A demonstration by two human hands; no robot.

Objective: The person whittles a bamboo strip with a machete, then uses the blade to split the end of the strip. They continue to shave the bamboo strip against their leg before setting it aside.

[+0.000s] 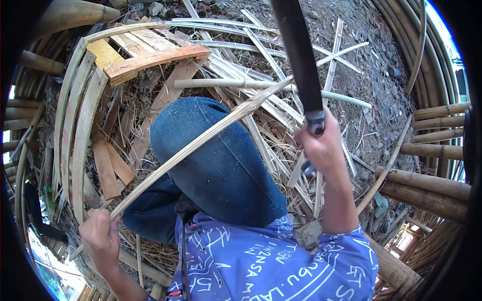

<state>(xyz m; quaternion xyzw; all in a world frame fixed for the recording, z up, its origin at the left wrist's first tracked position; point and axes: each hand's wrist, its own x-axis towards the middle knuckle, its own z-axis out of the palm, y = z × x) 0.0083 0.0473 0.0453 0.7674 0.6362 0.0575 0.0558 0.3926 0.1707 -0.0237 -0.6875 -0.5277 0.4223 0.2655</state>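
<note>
My left hand [100, 235], at the lower left, is closed around one end of a long split bamboo strip [187, 149]. The strip runs diagonally up across my raised, jeans-clad knee [188, 125] and passes behind the blade at the upper right. A node with a rough, frayed surface shows just past the knee. My right hand [321, 145] grips the handle of a machete [299, 55]. Its long dark blade points up and away, overlapping the far part of the strip in this view.
Split bamboo strips [261, 52] and shavings litter the ground ahead. A wooden block [155, 62] stands at the upper left beside curved slats [83, 135]. Small boards [106, 168] lie left of my knee. Thick bamboo poles [427, 190] jut in from the right.
</note>
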